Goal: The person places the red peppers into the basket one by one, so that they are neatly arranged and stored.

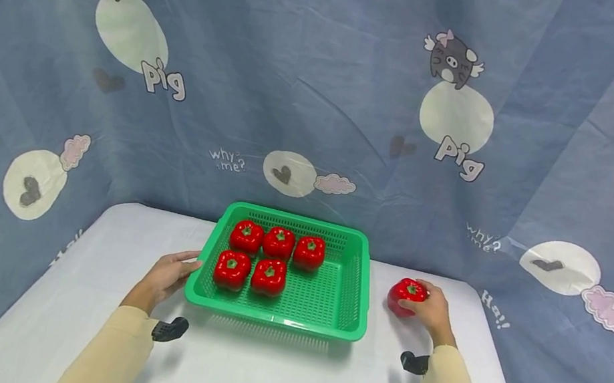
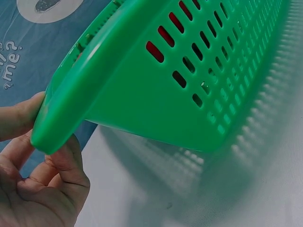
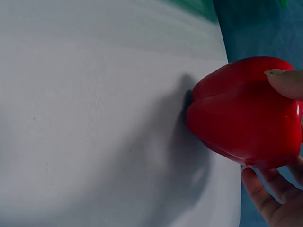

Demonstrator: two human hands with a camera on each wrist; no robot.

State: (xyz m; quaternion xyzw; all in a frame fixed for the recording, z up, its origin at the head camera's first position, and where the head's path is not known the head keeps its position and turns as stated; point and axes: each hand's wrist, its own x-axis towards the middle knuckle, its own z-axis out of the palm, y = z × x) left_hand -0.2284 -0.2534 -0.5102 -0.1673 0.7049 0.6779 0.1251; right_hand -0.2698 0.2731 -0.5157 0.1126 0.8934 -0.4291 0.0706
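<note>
A green plastic basket [image 1: 314,328] stands on the white table with several red bell peppers [image 1: 269,277] in its left and middle part. My left hand [image 1: 169,275] pinches the basket's left rim; in the left wrist view the thumb lies on one side of the rim [image 2: 61,113] and curled fingers [image 2: 68,161] on the other. To the right of the basket, my right hand [image 1: 433,313] holds one red bell pepper [image 1: 404,297], stem up, at the table. The right wrist view shows the thumb [image 3: 286,84] on one side of this pepper [image 3: 246,113] and fingers beneath the other.
The white table [image 1: 263,381] ends at a blue cloth backdrop [image 1: 313,84] printed with pigs and words, close behind the basket. Inside the basket, bare green mesh shows at the right. A dark strap piece [image 1: 171,329] sticks out at each wrist.
</note>
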